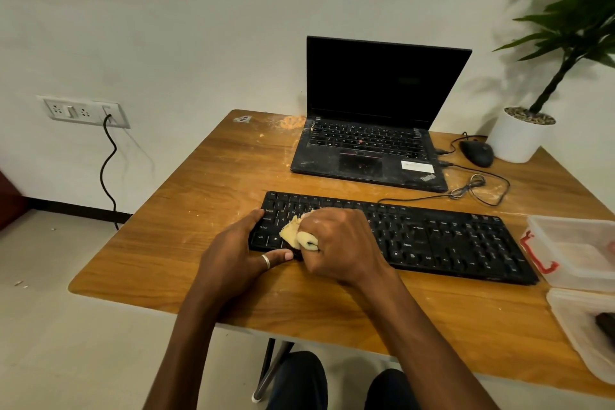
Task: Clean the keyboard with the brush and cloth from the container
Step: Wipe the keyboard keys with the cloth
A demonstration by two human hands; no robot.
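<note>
A black keyboard point(432, 236) lies across the wooden table point(206, 183). My right hand point(336, 240) grips a crumpled yellow cloth point(296, 233) and presses it onto the keys at the keyboard's left end. My left hand point(243, 250) holds the keyboard's left edge, fingers on the top corner and the ringed thumb along the front edge. A clear plastic container point(579, 250) with a red clasp stands at the right. Its lid point(585, 333) lies in front of it with a dark object, perhaps the brush point(605, 324), on it at the frame edge.
An open, dusty black laptop point(372, 150) sits behind the keyboard. A black mouse point(476, 152) and coiled cables point(472, 190) lie to its right, beside a potted plant point(522, 133). A wall socket point(83, 111) with a cord is at the left.
</note>
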